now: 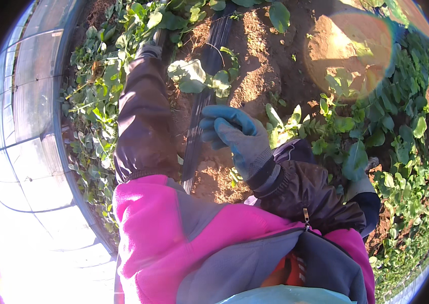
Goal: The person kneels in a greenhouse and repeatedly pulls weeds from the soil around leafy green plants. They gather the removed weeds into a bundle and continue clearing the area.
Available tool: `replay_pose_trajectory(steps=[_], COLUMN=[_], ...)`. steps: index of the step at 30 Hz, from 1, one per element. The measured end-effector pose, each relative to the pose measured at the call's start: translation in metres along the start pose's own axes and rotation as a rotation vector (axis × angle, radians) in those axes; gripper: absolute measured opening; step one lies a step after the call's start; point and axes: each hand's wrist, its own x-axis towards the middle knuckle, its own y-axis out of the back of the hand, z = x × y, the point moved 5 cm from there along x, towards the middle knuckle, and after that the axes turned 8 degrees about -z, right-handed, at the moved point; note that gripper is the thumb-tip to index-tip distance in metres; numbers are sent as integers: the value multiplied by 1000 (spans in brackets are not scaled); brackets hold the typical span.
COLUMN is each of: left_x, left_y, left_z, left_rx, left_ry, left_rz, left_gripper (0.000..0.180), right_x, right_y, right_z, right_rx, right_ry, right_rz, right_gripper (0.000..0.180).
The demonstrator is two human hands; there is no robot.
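Note:
My left arm, in a dark brown sleeve cover, reaches far ahead into the leafy plants (108, 76). My left hand (149, 50), in a grey glove, shows only in part there; its fingers are hidden, beside a narrow grey strip (159, 36). My right hand (237, 133), in a teal and grey glove, hovers bent in front of my body, over the bed. Its fingers curl in with the thumb against them, and anything between them does not show. Beyond it, a broad-leafed plant (189, 76) grows beside black plastic strip (199, 121).
A hooped plastic-film tunnel (37, 126) borders the left side. Dense green plants (392, 126) fill the right. Brown soil (255, 55) runs between the rows, and a knee or leg (369, 207) shows beside my right arm. Glare brightens the upper right.

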Motion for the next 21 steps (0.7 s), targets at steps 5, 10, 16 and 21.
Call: replay_pose_trajectory(steps=[5,10,16,21], left_x=[-5,10,33,-13], left_y=[-81,-91,-86,-97], left_z=[76,89,68,35], left_rx=[113,151,167,13], left_ry=[-118,-98,-113,-166], left_rz=[-207,-267,-302,-456], left_gripper=[42,42,42,42], right_x=[-8,-11,-8,-9], right_y=[0,-4,-9,-9], right_z=[-3,-6,-7,2], right_rx=[84,71,78,121], right_ry=[10,-28,9,-7], right_rz=[38,19,10,29], right_gripper=[27,27,25,22])
